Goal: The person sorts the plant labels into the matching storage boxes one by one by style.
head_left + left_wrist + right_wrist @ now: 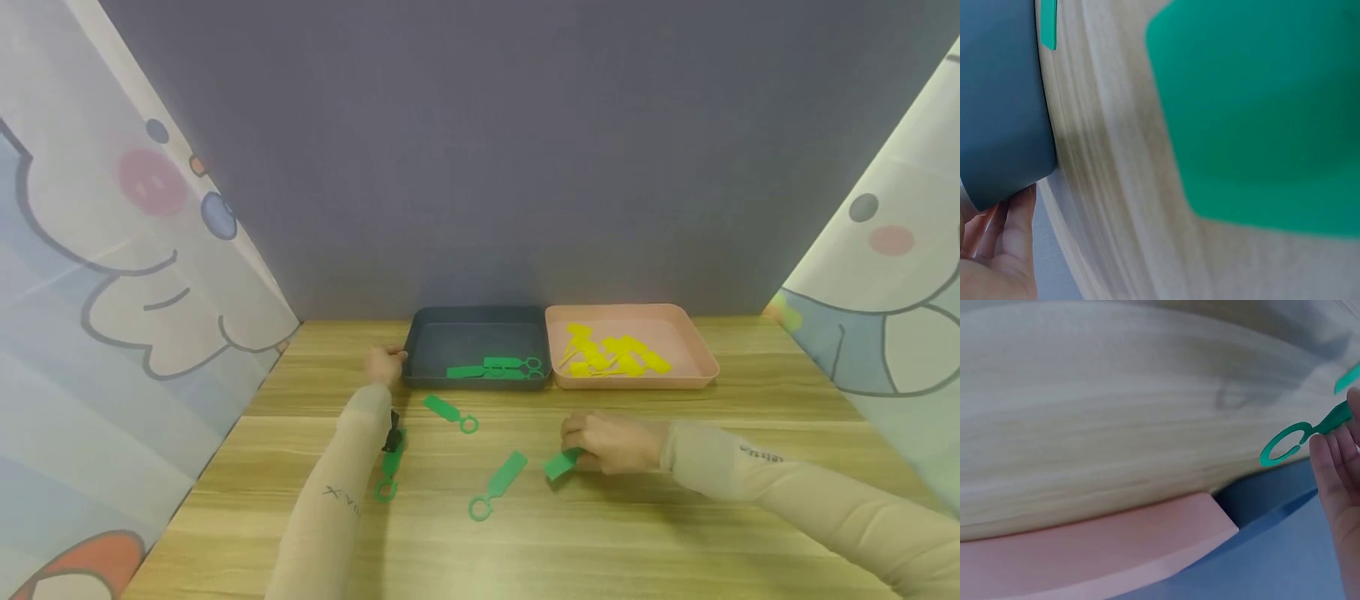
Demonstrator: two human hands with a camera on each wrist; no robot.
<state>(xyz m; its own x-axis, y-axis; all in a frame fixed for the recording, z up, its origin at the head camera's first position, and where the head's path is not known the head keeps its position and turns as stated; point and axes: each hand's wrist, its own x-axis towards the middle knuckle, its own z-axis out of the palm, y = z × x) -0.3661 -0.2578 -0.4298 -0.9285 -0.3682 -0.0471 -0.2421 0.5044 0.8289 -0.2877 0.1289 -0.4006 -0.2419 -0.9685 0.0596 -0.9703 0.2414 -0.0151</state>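
My right hand pinches a green ring-ended plastic tag above the table, in front of the pink tray. At the left end of the dark blue tray, my left hand grips the tray's rim between thumb and fingers. Several green tags lie along that tray's near side. On the table lie more green tags: one before the dark tray, one in the middle, and one beside the left forearm, partly covered by it.
Several yellow tags lie heaped in the pink tray, which stands against the dark tray's right side. Behind both trays rises a grey panel. Cartoon-printed curtains flank the wooden table.
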